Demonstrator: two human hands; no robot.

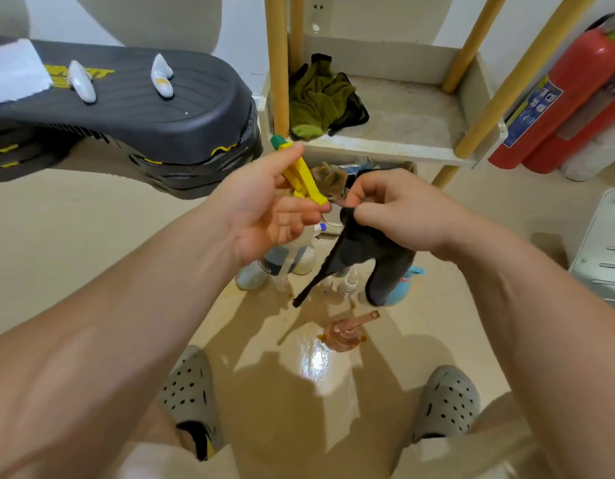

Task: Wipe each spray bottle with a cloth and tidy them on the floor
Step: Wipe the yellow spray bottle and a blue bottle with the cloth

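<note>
My left hand [264, 209] grips a spray bottle by its yellow trigger head [304, 178], which has a green nozzle; the pale bottle body [292, 254] hangs below my palm. My right hand [399, 209] pinches a dark cloth [361, 250] right beside the rear end of the yellow head, and the cloth dangles down towards the floor. Several small bottles [347, 283] stand on the floor under my hands, partly hidden by the cloth. A pink pump bottle [344, 335] stands closer to me on the glossy floor.
A low white shelf [396, 143] with yellow legs holds a green rag [316, 98] straight ahead. Red fire extinguishers [558, 98] lean at the right. A black padded bench [126, 108] juts in from the left. A white ribbed unit [607, 250] is at the right edge. My grey clogs [192, 385] flank the floor space.
</note>
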